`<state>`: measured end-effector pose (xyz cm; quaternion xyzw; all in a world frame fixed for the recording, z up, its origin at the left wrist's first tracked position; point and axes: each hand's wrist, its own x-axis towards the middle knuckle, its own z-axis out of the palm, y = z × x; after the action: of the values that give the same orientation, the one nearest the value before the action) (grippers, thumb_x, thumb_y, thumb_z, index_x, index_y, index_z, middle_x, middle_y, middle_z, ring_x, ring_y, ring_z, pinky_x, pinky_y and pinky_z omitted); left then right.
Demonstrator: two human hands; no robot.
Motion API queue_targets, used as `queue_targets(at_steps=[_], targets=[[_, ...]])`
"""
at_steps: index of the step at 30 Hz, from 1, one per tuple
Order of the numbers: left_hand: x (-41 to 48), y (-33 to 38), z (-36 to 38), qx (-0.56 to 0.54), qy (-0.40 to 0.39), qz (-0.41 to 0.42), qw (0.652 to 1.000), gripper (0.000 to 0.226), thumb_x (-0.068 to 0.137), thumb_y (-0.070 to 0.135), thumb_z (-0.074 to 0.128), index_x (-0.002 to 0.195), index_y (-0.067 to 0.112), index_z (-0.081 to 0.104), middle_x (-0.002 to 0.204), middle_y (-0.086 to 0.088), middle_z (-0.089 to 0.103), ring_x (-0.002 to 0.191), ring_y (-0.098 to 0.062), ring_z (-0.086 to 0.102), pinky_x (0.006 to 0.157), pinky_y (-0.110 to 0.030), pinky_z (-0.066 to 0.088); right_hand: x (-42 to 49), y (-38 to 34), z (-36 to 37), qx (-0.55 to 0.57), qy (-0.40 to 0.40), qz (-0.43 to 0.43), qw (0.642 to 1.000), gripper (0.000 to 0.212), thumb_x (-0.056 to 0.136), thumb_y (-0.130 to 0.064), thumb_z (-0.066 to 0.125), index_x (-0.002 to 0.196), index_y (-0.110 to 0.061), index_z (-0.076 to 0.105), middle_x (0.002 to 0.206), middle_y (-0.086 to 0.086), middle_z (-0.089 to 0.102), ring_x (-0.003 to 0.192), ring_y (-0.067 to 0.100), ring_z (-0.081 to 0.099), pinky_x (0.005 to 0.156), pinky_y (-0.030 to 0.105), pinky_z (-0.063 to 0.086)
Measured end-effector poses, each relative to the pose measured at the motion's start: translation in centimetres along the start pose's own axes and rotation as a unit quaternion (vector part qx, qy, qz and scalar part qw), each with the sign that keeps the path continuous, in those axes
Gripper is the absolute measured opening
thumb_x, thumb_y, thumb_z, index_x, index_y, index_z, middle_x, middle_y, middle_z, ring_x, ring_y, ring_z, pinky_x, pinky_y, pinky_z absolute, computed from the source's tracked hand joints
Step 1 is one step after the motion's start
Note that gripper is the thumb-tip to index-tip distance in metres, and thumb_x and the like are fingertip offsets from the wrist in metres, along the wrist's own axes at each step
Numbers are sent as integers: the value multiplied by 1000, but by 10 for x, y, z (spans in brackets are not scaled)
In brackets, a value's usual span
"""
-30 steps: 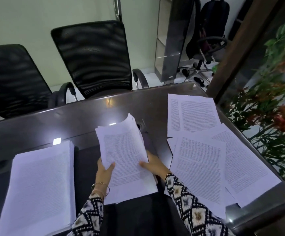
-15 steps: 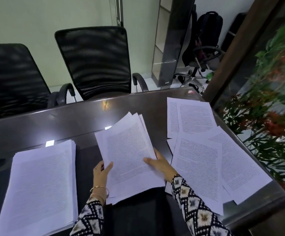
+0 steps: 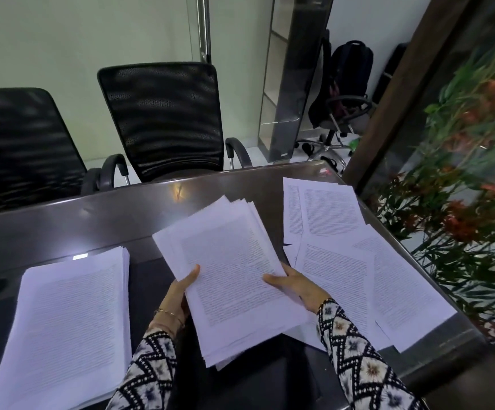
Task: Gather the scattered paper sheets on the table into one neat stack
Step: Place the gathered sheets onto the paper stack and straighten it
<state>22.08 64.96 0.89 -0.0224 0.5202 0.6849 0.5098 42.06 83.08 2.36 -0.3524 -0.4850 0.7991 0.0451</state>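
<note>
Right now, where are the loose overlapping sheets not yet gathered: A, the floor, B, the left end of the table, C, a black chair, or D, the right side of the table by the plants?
D: the loose sheets overlap on the right side of the table beside the plants; the left hand and right hand grip the middle bundle, and a tidy stack sits at left.

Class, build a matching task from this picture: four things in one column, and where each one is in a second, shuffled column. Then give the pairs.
Things:
1. thick stack
2. fanned bundle
3. loose sheets
4. centre mesh chair

Places:
a. gripped by left hand and right hand
b. beyond the far edge of the table
c. spread at the right
d. lying at the left, untouched

Pairs: 1-d, 2-a, 3-c, 4-b
</note>
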Motion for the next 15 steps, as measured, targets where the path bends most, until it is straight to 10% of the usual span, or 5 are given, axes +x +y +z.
queue_targets(at_steps=[5, 8, 12, 15], targets=[[19, -20, -3, -7, 243, 46, 969, 44, 86, -7, 57, 128, -13, 47, 131, -25, 52, 103, -31, 56, 95, -44, 44, -6, 6, -10, 146, 75, 18, 986, 65, 91, -62, 46, 127, -9, 59, 107, 7, 71, 79, 15, 71, 68, 29, 57], [11, -39, 5, -36, 280, 64, 957, 50, 87, -11, 52, 136, -7, 40, 132, -22, 51, 101, -25, 48, 92, -36, 40, -1, 30, -9, 199, 68, 6, 978, 67, 94, -65, 36, 130, -14, 59, 112, 5, 71, 97, 20, 68, 83, 39, 53], [-6, -62, 22, -92, 240, 93, 962, 64, 90, -12, 44, 147, 8, 24, 127, -5, 43, 110, -22, 43, 97, -35, 35, 5, 64, 13, 184, 47, -11, 982, 37, 96, -31, 56, 129, -13, 60, 129, 11, 65, 120, 28, 60, 107, 50, 42], [-7, -67, -3, -85, 203, 24, 975, 60, 81, -3, 56, 138, 1, 40, 119, -12, 54, 96, -28, 54, 80, -37, 47, 14, 69, 5, 110, 104, -19, 988, 36, 88, -4, 65, 124, -7, 61, 126, 17, 65, 108, 29, 67, 89, 44, 55]])
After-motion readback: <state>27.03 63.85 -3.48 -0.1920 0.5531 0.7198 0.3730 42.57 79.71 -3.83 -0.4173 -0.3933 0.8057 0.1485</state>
